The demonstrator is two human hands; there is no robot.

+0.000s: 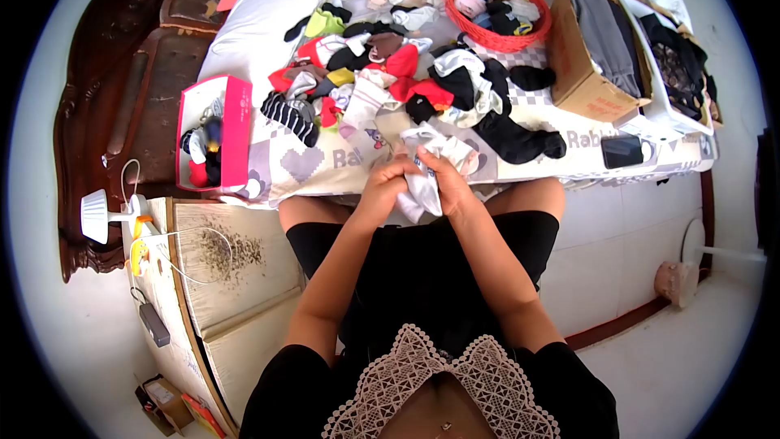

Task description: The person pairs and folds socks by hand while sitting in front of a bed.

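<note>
At the bed's near edge, just above my lap, my left hand [385, 189] and my right hand [449, 181] are closed on a white sock [422, 197]. Part of the sock hangs below my fingers, and more white fabric [439, 144] shows just beyond them. Whether that is the same sock I cannot tell. A heap of mixed socks [370, 93] in red, black, white and grey spreads out past my hands. To the right of it lie black socks [520, 138], and a striped black-and-white sock [290, 118] rests at its left side.
A red basket [463, 23] of socks stands at the back. On the left is a pink box [236, 134] with socks inside. A cardboard box [589, 85] of grey cloth, a white bin [662, 106] and a phone [622, 151] are at right. A lamp [96, 216] stands on the left cabinet.
</note>
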